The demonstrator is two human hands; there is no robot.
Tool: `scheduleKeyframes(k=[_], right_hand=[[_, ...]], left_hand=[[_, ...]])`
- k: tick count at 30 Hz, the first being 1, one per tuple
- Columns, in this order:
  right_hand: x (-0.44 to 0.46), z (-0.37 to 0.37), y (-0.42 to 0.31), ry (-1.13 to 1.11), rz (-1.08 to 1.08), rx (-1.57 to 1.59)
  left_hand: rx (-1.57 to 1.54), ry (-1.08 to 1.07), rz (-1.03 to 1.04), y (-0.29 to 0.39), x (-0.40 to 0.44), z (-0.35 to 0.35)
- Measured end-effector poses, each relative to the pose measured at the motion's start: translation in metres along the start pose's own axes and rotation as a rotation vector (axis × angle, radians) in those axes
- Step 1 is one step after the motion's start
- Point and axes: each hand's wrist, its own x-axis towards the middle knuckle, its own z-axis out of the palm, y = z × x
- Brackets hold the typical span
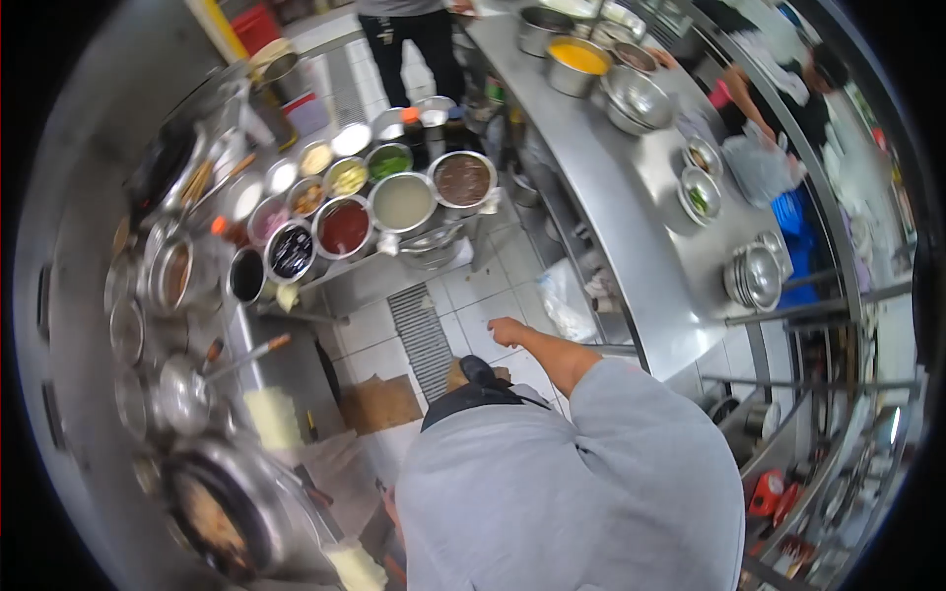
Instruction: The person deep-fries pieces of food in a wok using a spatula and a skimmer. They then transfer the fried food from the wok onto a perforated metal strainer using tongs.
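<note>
My right hand (506, 332) hangs over the tiled floor between the two counters. Its fingers are curled in, and no object shows in them. Only a sliver of my left hand (391, 507) appears beside my grey shirt, close to the stove edge; its fingers are hidden. To the left of it, a wok (219, 517) with brownish contents sits on the stove. A ladle (258, 353) with a wooden handle end lies across a metal bowl. Ahead stand pots of sauces, among them a red sauce (344, 227) and a dark brown one (463, 181).
A long steel counter (631, 266) runs along the right, bearing stacked bowls (753, 276) and a pot of yellow liquid (578, 65). One person (406, 44) stands at the far end; another (788, 98) is beyond the counter. Cardboard (379, 405) and a drain grate (422, 340) are on the floor.
</note>
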Motion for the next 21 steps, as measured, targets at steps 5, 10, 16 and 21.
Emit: scheduleKeyframes(k=[5, 10, 16, 21], right_hand=[[-0.015, -0.029, 0.089, 0.126, 0.255, 0.231], [-0.039, -0.006, 0.126, 0.14, 0.332, 0.38], [0.003, 0.021, 0.123, 0.79, 0.464, 0.365], [0.011, -0.118, 0.058, 0.923, 0.08, 0.92]], left_hand=[[0.168, -0.14, 0.027, 0.057, 0.053, 0.022], [0.204, -0.23, 0.058, 0.105, 0.114, 0.038], [0.124, -0.278, 0.119, 0.158, 0.184, 0.058], [0.071, -0.281, 0.138, 0.172, 0.23, 0.062]])
